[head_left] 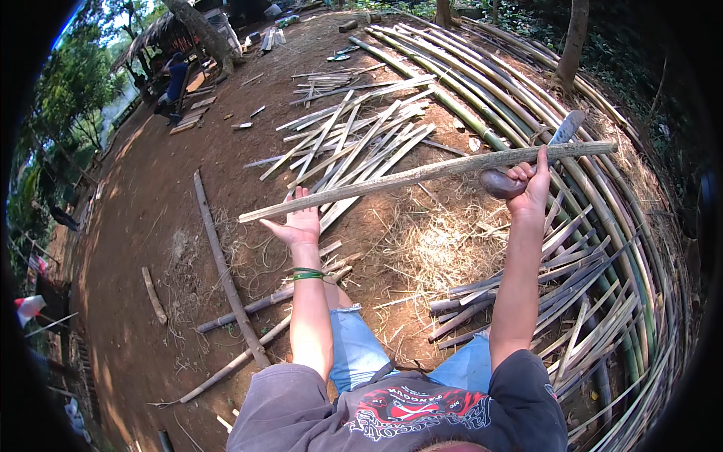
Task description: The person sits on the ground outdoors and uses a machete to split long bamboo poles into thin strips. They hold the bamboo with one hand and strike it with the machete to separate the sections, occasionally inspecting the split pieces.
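A long weathered wooden pole (422, 173) lies crosswise in front of me, raised off the ground. Its left end rests on my left hand (303, 224), palm up with fingers stretched out and thumb apart. Farther right, my right hand (529, 184) is closed round the dark, bulbous handle (500, 184) of a machete. The machete's grey blade (567, 127) shows beyond the pole, partly hidden by it. One digit of that hand reaches up against the pole. A green band (307, 274) circles my left wrist.
Split bamboo strips (361, 143) lie heaped ahead. Long bamboo poles (482, 90) stretch along the right, with more split pieces (557, 279) nearby. Pale shavings (448, 241) cover the ground between. A log (226, 271) lies to my left. Another person (175, 84) is at the far left.
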